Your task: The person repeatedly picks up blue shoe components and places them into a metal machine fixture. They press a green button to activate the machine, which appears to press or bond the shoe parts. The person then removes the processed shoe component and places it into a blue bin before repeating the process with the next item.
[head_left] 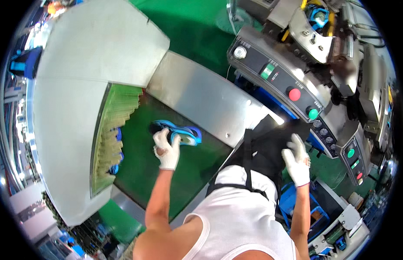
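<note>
Blue shoe sole (180,132) (one) under left hand (166,149).

Brushed metal cover plate (201,97), matt green belt (145,160), knitted white cloth gloves (166,149), glossy plastic buttons (294,94)

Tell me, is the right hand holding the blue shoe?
No, the left hand grips the shoe on the green belt; the right hand is empty.

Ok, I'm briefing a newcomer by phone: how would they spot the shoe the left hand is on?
Find the big grey tunnel hood with its fringe of green strip curtains, and follow the dark green belt coming out of it. The blue and black shoe lies there under the gloved left hand. Unlike the blue shoes half hidden behind the curtains, it lies fully in the open.
</note>
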Demonstrator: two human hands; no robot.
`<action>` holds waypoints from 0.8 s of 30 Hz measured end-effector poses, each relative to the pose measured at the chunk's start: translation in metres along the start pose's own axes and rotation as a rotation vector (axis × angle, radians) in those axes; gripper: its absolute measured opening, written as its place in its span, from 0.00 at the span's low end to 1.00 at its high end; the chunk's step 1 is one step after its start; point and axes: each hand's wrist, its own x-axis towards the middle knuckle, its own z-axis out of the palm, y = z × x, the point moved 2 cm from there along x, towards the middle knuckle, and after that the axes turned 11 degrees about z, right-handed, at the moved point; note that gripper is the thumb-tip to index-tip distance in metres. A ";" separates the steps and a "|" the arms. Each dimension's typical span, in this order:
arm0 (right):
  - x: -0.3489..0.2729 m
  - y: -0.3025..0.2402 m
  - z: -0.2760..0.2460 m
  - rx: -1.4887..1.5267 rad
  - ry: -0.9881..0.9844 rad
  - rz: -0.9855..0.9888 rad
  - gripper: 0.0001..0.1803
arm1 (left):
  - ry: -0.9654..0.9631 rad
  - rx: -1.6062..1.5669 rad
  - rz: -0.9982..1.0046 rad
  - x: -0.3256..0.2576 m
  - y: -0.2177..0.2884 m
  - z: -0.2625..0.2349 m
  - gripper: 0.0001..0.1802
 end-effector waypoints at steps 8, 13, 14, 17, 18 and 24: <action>0.002 -0.145 0.155 -0.276 -0.473 -0.570 0.46 | -0.194 -0.028 0.271 0.058 0.044 -0.015 0.09; 0.016 -0.152 0.176 -0.225 -0.343 -0.534 0.30 | -0.166 -0.340 0.624 0.101 0.167 -0.056 0.09; 0.012 -0.151 0.155 -0.150 -0.251 -0.595 0.32 | -0.240 -0.348 0.623 0.111 0.188 -0.061 0.11; 0.024 -0.120 0.092 0.161 -0.399 -0.519 0.38 | -0.506 -0.377 0.830 0.146 0.281 -0.071 0.17; 0.027 -0.117 0.072 0.269 -0.521 -0.415 0.39 | -0.522 -0.411 0.897 0.157 0.305 -0.070 0.20; -0.037 -0.038 -0.054 0.680 -0.538 0.273 0.32 | -0.064 -0.351 1.206 0.300 0.451 -0.052 0.28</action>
